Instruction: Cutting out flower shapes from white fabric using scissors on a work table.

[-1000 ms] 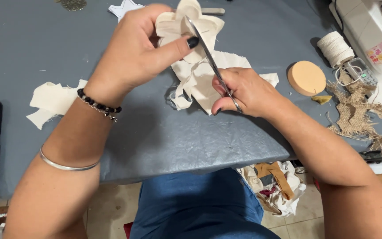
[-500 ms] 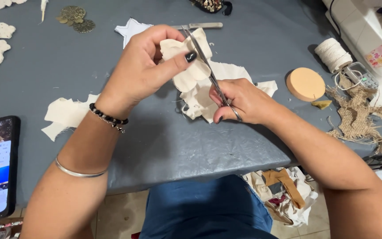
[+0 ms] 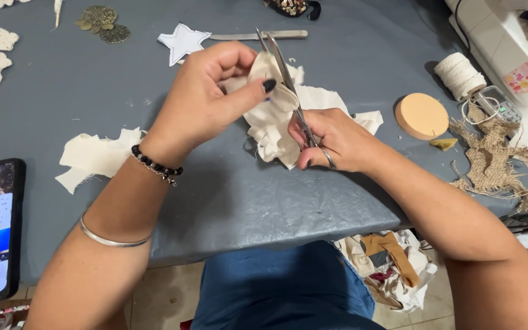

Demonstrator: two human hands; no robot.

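On the grey table [image 3: 227,195], your left hand [image 3: 206,101] pinches the cream fabric piece [image 3: 276,122] near centre; your right hand [image 3: 331,137] grips the scissors [image 3: 288,79], blades parted at the cloth's edge. Turn the fabric, not the blades, and keep your thumb off the cutting line. At 3 o'clock lie burlap [image 3: 496,159], a twine spool [image 3: 458,74] and a round disc [image 3: 421,115]; at 9 o'clock, an offcut [image 3: 96,156].
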